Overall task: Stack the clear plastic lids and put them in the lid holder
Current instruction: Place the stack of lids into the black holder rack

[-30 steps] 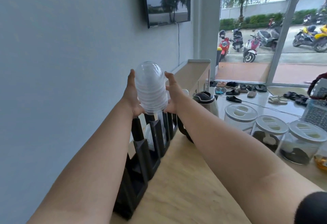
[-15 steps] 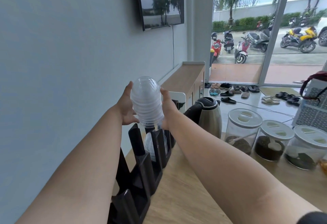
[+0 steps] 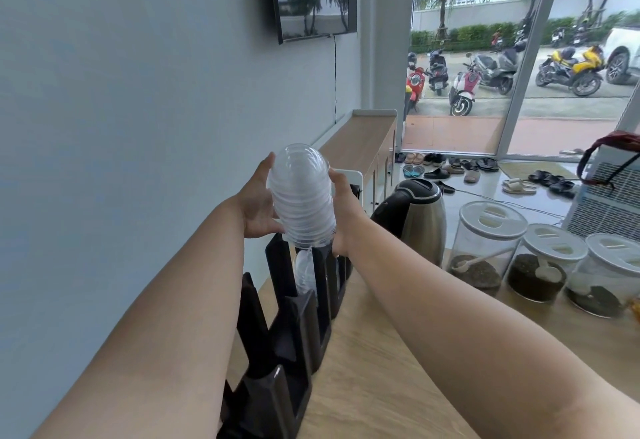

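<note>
A tall stack of clear dome lids (image 3: pixel 303 196) is held upright between my two hands, dome end up. My left hand (image 3: pixel 258 204) presses its left side and my right hand (image 3: pixel 343 211) its right side. The stack's lower end sits just at the top of a slot in the black lid holder (image 3: pixel 294 320), which stands against the wall on the wooden counter (image 3: pixel 374 386). A few more clear lids (image 3: pixel 304 272) rest inside that slot below the stack.
A steel kettle (image 3: pixel 419 220) stands right of the holder. Three clear jars with white lids (image 3: pixel 550 258) line the counter's right side. The grey wall (image 3: pixel 121 126) runs close along the left. A glass door with shoes and scooters lies beyond.
The stack and both hands have come down toward the holder's slot. The camera view has tilted a little, showing more of the counter.
</note>
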Demonstrator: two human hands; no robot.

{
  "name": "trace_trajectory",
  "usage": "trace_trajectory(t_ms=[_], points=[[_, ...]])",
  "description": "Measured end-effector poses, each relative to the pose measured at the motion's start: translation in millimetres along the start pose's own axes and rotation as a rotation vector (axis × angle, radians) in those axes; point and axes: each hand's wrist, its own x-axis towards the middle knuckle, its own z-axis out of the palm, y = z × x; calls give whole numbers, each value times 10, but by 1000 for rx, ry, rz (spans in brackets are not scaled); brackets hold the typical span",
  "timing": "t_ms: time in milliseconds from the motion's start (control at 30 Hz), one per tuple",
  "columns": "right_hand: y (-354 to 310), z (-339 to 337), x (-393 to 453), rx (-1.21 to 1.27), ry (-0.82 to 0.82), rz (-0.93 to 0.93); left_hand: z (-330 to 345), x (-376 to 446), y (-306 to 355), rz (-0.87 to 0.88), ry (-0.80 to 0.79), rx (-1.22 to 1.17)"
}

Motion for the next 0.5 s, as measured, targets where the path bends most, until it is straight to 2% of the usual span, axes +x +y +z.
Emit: trace_trajectory(t_ms=[167,333,500], points=[[37,-42,-13,-27,6,-3,29,5,1,-39,13,75],[127,-119,104,-97,150,-6,-23,37,4,-138,32,233],[120,-162,183,2,220,-17,-61,121,77,-217,-15,421]])
